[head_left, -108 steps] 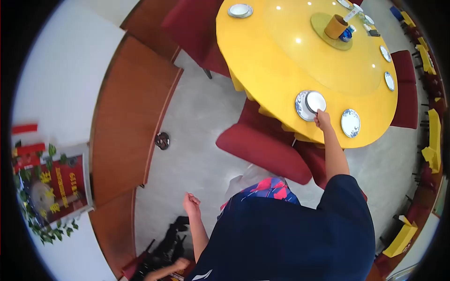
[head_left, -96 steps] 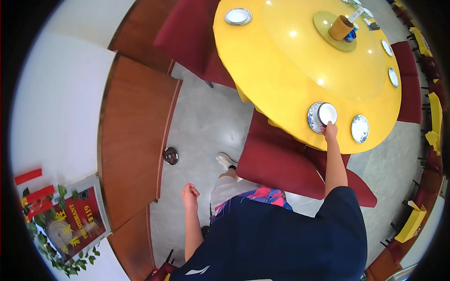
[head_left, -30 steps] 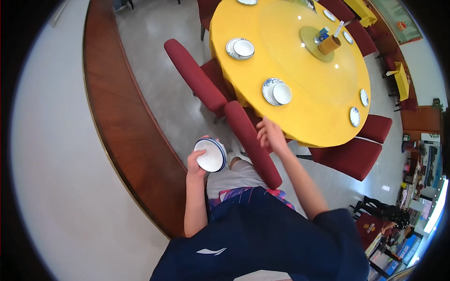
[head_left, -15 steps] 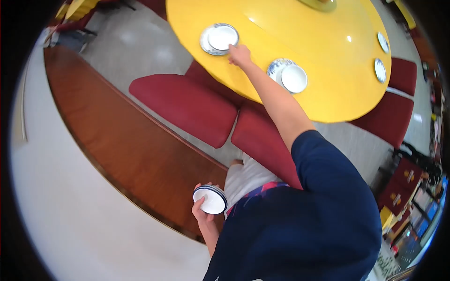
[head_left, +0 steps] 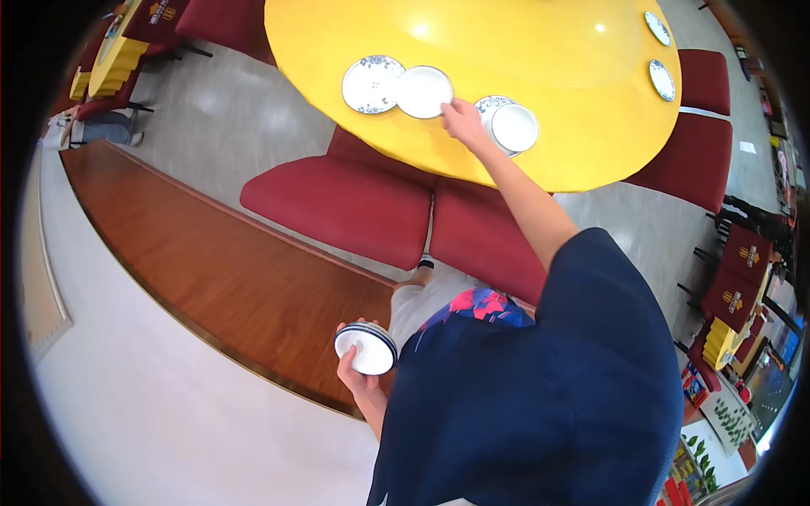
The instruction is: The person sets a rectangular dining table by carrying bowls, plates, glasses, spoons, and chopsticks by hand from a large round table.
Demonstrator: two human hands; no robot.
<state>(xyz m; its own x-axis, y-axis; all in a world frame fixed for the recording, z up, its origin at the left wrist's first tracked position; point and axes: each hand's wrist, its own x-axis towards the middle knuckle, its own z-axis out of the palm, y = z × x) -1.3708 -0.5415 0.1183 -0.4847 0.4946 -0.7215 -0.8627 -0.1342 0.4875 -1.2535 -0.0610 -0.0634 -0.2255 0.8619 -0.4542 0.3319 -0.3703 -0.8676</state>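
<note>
Bowl (head_left: 424, 92) shifted off middle of plate (head_left: 373, 84), toward second bowl (head_left: 515, 128) — right hand (head_left: 462, 121) pinching its rim, near table (head_left: 591, 152) edge. Left hand (head_left: 359, 377) clamped round stacked bowls (head_left: 365, 347), well apart from table. Yellow stretch of table beyond bowl — red chairs (head_left: 342, 211) crowd near edge.

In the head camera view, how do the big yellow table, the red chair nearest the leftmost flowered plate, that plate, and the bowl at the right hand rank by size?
1. Yellow table
2. Red chair
3. Flowered plate and bowl at the right hand: too alike to rank.
</note>
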